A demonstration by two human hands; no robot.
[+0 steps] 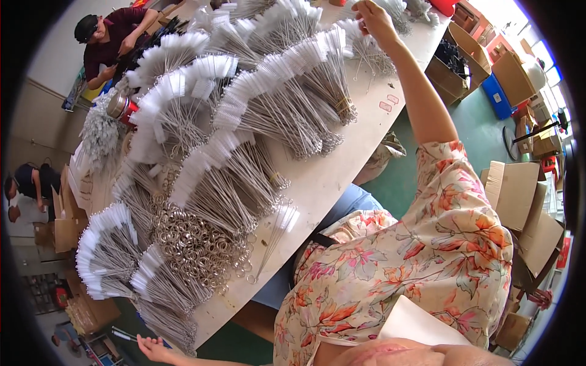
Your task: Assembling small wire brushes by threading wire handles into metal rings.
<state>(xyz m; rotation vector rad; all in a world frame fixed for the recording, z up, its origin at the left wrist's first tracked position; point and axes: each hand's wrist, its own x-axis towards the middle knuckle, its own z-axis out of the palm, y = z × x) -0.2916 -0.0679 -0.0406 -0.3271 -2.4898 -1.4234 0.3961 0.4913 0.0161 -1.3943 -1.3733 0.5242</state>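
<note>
Room: Workshop with a green floor, many cardboard boxes (519,201) on my right side, and a long pale counter (317,183) that runs away from me at a slant.
Counter load: I see many bundles of thin wire brushes (244,122) with white bristle tips, fanned out in rows, and a heap of small metal rings (195,244) nearer to me.
Right hand: My right hand (372,18) is stretched far out to the top end of the counter, raised just above one fan of brushes (360,39). The fingers look closed around something thin and white, but it is too small, so I cannot tell for sure what it holds.
Left hand: My left hand (152,349) is low at the near end of the counter, beside the lowest brush bundle (165,317). The fingers are spread and loose, holding nothing that I can see.
Position of brushes: The far fan lies directly under and just beside the right hand; the near bundle is just above the left hand, close, maybe touching.
Handling, my judgement: One brush should be very light, with a thin stem that bends easily and soft bristles that crush. I would pinch the wire stem near the loop end, not the bristles. The stems can tangle with the neighbours.
Others: A person in a dark red shirt (116,36) works at the far left corner.
</note>
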